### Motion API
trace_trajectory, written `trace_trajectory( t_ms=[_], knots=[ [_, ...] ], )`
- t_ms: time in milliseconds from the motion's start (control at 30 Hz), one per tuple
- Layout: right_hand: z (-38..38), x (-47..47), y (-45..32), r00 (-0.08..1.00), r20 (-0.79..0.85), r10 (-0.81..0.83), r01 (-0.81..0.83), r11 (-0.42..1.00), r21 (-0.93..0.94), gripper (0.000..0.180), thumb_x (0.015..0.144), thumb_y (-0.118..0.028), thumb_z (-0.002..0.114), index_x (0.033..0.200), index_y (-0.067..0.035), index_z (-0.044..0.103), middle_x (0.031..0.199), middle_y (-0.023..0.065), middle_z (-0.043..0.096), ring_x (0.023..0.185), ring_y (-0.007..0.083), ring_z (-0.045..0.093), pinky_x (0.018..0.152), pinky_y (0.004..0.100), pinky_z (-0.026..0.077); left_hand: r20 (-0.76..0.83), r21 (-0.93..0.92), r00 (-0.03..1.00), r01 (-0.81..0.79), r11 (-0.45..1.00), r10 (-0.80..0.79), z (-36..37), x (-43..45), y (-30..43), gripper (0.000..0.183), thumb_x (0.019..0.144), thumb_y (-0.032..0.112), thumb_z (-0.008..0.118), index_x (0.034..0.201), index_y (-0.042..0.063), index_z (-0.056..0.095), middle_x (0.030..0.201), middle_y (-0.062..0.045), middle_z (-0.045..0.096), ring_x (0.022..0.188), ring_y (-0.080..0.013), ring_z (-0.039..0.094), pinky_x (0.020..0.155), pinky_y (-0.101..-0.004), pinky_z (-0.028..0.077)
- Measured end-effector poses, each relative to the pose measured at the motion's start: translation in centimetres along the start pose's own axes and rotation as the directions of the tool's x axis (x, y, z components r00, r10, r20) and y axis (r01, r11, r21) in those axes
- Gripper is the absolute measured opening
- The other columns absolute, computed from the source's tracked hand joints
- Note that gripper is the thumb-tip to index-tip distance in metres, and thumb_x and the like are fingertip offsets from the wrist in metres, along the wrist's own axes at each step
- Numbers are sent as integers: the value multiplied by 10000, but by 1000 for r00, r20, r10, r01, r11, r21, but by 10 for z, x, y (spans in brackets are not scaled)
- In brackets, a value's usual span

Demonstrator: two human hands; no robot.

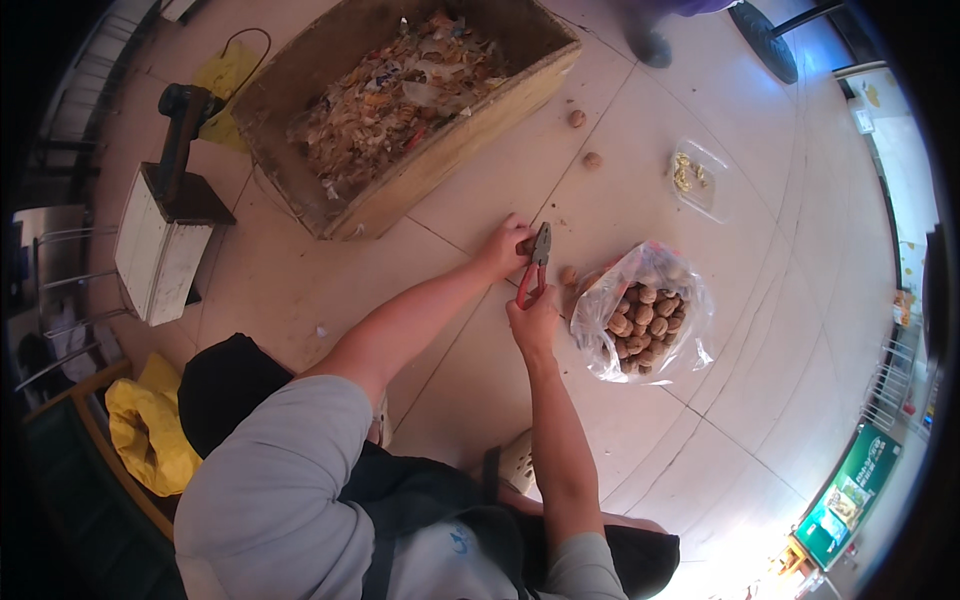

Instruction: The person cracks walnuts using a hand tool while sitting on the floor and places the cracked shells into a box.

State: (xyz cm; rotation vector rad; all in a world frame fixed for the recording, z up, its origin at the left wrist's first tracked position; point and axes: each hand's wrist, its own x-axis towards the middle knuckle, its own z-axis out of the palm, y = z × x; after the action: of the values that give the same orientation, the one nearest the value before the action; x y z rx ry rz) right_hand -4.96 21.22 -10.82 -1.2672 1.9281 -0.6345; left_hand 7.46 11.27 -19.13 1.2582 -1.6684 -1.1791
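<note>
My right hand (536, 321) grips the red handles of combination pliers (541, 247), whose metal jaws point away from me. Just left of the jaws, my left hand (505, 247) holds a brown walnut (526, 246), partly covered by the fingers and the pliers. Whether the jaws touch the shell is hard to tell. Beside my right hand stands an open clear plastic bag (694, 341) full of walnuts (643, 313). One loose walnut (568, 276) lies on the floor against the bag's left side. Farther off, a clear plastic tray (703, 196) contains pale walnut kernels (684, 174).
A wooden box (427, 184) of shells and litter stands ahead. Two walnuts (576, 118) lie on the tiled floor (450, 330) beyond my hands. At left are a small white wooden stool (161, 247) and a yellow bag (154, 427). Another person's shoe (654, 51) shows ahead.
</note>
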Motion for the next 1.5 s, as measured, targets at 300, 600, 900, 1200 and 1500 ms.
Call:
trace_trajectory(
  t_ms=[300,600,900,1200,1500],
  knots=[
    [-1,10,10,965,179,189,-177,981,-84,435,744,-118,735,1055,20,464,868,194,656,784,358,683,730,448,550,-27,103,997,-63,993,67,5,1,-5,419,679,124,855,1060,50,695,1048,-109,566,926,-271,613,813,-366,533],
    [-14,2,-3,988,-148,-45,50,998,30,386,720,-135,740,1014,0,529,849,158,664,746,308,688,712,421,556,30,-260,999,30,965,-23,1,7,9,390,775,29,793,1130,34,631,1043,-93,586,878,-178,638,763,-324,551],
    [-13,-3,-6,995,-61,74,-57,969,241,433,718,-139,741,1085,9,566,905,111,656,792,253,670,769,373,540,75,-5,995,-67,998,67,-23,5,23,416,792,35,720,1188,66,595,1066,-116,601,926,-241,651,777,-349,550],
    [-3,-8,2,999,-34,-5,8,996,93,440,729,-164,733,1099,6,567,894,134,706,791,271,704,769,386,552,61,211,996,-75,975,63,-22,4,37,400,791,97,738,1177,70,637,1039,-130,625,943,-306,661,769,-401,550],
    [2,12,30,917,370,147,-334,789,516,320,961,-208,568,1179,22,531,796,89,618,596,158,647,498,314,519,16,196,1000,-28,980,25,-21,-2,39,386,784,153,798,1150,112,684,991,-73,623,825,-249,662,729,-351,541]
  ],
)
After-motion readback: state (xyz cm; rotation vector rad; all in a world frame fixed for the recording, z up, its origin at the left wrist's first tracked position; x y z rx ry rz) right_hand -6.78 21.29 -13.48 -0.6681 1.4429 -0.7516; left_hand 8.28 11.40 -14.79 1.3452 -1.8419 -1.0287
